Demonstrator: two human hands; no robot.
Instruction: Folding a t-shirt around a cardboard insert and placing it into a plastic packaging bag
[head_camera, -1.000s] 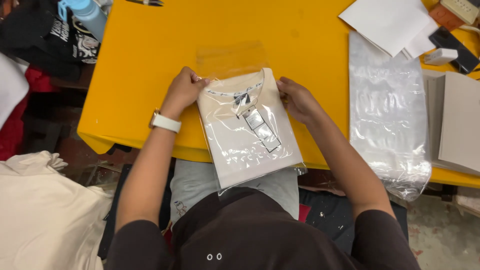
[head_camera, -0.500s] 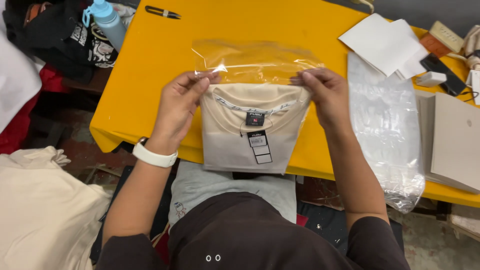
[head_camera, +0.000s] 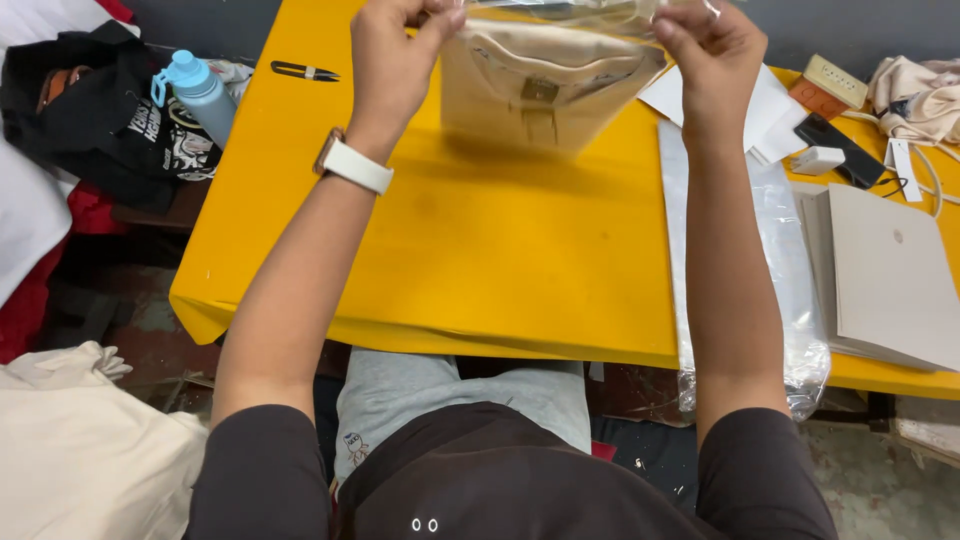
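While both arms are raised over it, the yellow table (head_camera: 480, 260) fills the middle of the head view, its near edge above the person's lap. Largest of the loose things, a heap of cream fabric (head_camera: 70, 450) lies on the floor at lower left, and a black printed garment (head_camera: 100, 110) is bunched beside the table's left edge. To the right, a stack of grey folded cards (head_camera: 890, 275) rests on the tabletop, with a long clear plastic sheet (head_camera: 790, 300) just beside it, draped over the near edge. Held up off the table at the top of the view — blurred — is a folded cream garment in a clear plastic bag (head_camera: 545, 85), a small dark tag at its middle. The left hand (head_camera: 395, 50), wearing a white wristband (head_camera: 352, 165), is closed on the bag's upper left corner; the right hand (head_camera: 710, 50) is closed on its upper right corner. Smaller items lie round about: a light-blue water bottle (head_camera: 200, 95) against the black garment, white paper sheets (head_camera: 765, 105) behind the right forearm, a black phone (head_camera: 845, 150), a white charger block (head_camera: 818, 160) — and small black thread snips (head_camera: 305, 71) near the far left edge.
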